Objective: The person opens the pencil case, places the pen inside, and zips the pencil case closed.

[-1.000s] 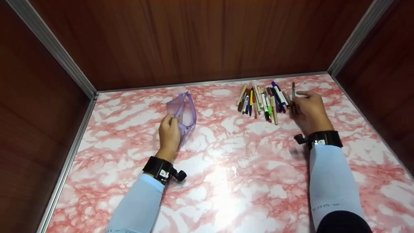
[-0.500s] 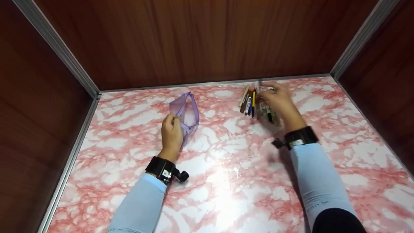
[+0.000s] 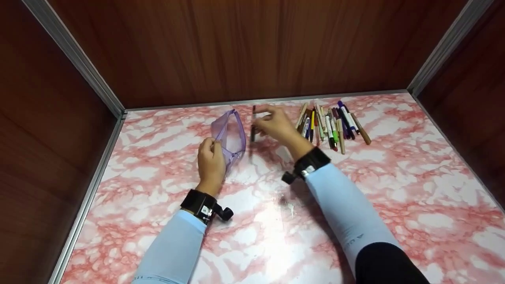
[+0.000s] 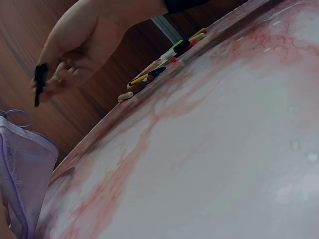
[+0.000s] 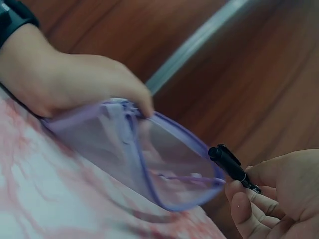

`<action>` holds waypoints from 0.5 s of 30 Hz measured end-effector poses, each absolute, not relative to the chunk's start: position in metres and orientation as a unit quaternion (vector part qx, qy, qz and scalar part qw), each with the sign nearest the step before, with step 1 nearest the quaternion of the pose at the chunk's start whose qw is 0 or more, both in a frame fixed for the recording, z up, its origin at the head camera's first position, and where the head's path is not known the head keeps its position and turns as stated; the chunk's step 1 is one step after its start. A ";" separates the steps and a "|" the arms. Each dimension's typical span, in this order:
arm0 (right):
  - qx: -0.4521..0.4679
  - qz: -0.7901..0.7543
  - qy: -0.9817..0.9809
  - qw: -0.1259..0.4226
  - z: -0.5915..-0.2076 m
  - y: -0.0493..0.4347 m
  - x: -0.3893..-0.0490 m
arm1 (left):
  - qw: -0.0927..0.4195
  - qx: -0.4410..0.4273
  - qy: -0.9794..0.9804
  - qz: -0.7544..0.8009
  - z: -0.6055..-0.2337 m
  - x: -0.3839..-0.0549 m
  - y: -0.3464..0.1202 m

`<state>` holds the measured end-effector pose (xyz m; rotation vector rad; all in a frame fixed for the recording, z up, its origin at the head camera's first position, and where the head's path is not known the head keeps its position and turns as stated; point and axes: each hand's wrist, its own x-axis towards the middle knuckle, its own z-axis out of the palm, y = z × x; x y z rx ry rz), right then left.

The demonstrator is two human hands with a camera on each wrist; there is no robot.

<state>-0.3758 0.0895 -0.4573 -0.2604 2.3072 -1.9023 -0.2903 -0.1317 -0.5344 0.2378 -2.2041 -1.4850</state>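
Observation:
My left hand (image 3: 212, 159) grips the near side of a purple see-through mesh zip pouch (image 3: 221, 126), whose mouth gapes toward the right. Between the thumb and fingers of my right hand (image 3: 276, 124) is a dark pen (image 3: 253, 122), held upright just right of the pouch. In the right wrist view the pen's black capped end (image 5: 224, 160) points at the open mouth, close to its purple rim (image 5: 192, 201). Something thin and purple shows inside the pouch. The left wrist view has the right hand (image 4: 82, 55) above the pouch (image 4: 27, 164) with the pen.
A loose row of several pens and markers (image 3: 331, 126) lies at the back right of the pink-and-white marbled table (image 3: 252, 236). A brown pen (image 3: 361, 128) forms its right end. Dark wood panels (image 3: 252, 51) with grey metal edging enclose the back and sides.
My right hand has carried the dark pen leftward from the right end of the pen row, across the other pens, to beside the pouch. The left hand keeps its grip, nearly still.

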 end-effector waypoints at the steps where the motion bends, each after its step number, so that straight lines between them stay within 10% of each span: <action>1: -0.092 -0.630 0.768 0.071 -0.459 0.083 -0.376 | 0.235 0.085 -0.802 -0.543 -0.535 -0.290 -0.132; 15: -0.157 -0.481 0.861 0.056 -0.469 0.012 -0.363 | 0.247 0.070 -0.798 -0.545 -0.535 -0.291 -0.131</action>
